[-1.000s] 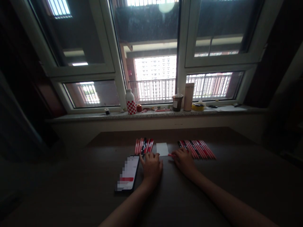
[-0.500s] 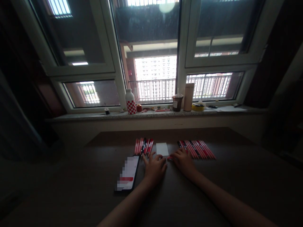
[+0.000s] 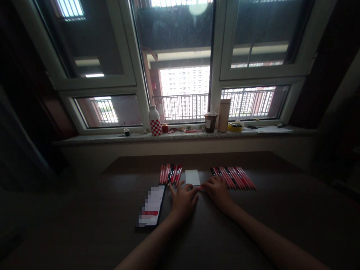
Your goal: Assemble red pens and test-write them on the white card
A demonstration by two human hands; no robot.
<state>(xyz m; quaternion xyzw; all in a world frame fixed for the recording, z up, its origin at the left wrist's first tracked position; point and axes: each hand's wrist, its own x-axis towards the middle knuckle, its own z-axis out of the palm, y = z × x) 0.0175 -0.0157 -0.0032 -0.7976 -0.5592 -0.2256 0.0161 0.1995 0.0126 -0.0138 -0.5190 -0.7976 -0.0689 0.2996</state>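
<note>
Far left and well beyond the hands, a small dark bottle [image 3: 127, 132] stands on the windowsill [image 3: 98, 140]. Just to the left of the left hand, a phone [image 3: 151, 206] lies face up and at a slant on the dark desk [image 3: 112, 202]. On the sill beyond it are a white bottle [image 3: 155, 122] with red checks and a short red jar [image 3: 165, 128]. Directly past the left fingertips lies a row of red and black pens [image 3: 170, 173], side by side. The left hand [image 3: 184, 200] rests palm down, thumb and fingers spread fairly wide. Ahead of the gap between the hands sits a square white card [image 3: 192, 177]. Just on the near side of it, a red pen [image 3: 199, 188] lies crosswise from one set of fingertips to the other; whether the left fingers pinch its end I cannot tell. The right hand [image 3: 218, 191] is bent narrow, its fingertips gripping the pen's right end. On the sill beyond that hand stand a brown drink cup [image 3: 210, 122] and a tall tumbler [image 3: 224, 116]. Past the right hand and out to its right fans a longer row of pens [image 3: 235, 177], mostly red.
</note>
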